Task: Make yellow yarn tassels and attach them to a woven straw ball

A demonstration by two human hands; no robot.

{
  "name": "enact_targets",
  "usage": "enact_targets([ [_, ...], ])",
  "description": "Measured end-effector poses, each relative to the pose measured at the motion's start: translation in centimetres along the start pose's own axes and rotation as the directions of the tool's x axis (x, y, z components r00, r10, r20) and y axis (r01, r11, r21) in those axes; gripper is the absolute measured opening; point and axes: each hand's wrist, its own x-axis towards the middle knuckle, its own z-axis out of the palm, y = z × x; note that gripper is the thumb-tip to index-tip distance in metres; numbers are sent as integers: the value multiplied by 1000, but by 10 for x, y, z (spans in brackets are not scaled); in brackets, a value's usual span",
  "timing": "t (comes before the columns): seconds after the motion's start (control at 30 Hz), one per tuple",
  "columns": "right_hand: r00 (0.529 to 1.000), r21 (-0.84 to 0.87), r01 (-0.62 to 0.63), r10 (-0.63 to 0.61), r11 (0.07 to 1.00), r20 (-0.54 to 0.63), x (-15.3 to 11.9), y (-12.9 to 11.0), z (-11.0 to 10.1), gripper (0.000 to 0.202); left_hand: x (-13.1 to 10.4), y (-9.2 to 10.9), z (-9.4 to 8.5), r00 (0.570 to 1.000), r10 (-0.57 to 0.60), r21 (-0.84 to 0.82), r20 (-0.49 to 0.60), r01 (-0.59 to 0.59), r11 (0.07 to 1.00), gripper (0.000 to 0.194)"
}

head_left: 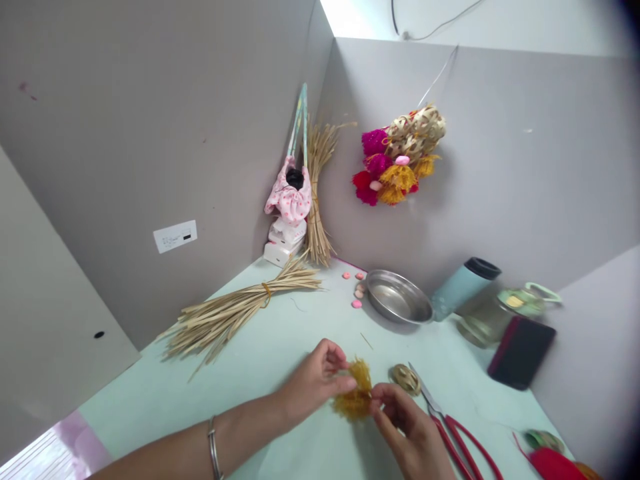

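Low over the tabletop, a mustard-yellow yarn tassel [354, 405] is held between both hands, its strands fanning out above and below. My left hand [320, 379] comes in from the left, thumb and fingers pinched on the tassel's left side. On the opposite side, my right hand [410, 430] has thumb and fingertips pressed together at the middle of the yarn. Just beyond the right hand lie a small woven straw ball [405, 379] and red-handled scissors [440, 413], blades pointing away.
A tied straw bundle [225, 313] lies at left; another straw bundle [318, 193] leans in the corner. At the back are a steel bowl [399, 299], pink pieces [357, 304], a blue tumbler [463, 287], a green-lidded jug [500, 310] and a phone [521, 353]. Colourful tassels [397, 177] hang above.
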Motion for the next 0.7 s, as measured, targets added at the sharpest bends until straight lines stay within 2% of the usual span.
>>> enact_targets([
  [0.07, 999, 99, -28, 24, 995, 40, 0, -4, -2, 24, 1, -7, 1, 998, 19, 97, 51, -24, 995, 48],
  [0.17, 997, 222, -70, 61, 973, 49, -1, -9, -5, 28, 2, -10, 2, 998, -29, 135, 58, 21, 991, 41],
  [0.23, 993, 227, -110, 100, 968, 56, -1, -11, -6, 32, 1, -8, 3, 998, -58, 105, 38, 53, 993, 33],
  [0.33, 988, 169, -143, 129, 975, 88, -2, -12, -3, 38, -1, -3, 5, 999, -39, 64, 32, 37, 997, 30],
  [0.43, 994, 122, -104, 98, 987, 47, -3, -10, 3, 37, -4, -1, 8, 997, -22, 93, 78, 14, 996, 30],
  [0.53, 988, 141, -153, 156, 978, -12, -3, -9, 6, 41, -5, -3, 9, 996, -16, 130, 91, 4, 992, 28],
  [0.63, 977, 208, -188, 205, 960, -62, -4, -11, 4, 42, -6, -5, 9, 994, -24, 91, 110, 14, 996, 29],
  [0.7, 978, 229, -171, 192, 958, -75, -5, -13, 5, 43, -7, -7, 10, 987, -60, 33, 146, 56, 998, 38],
])
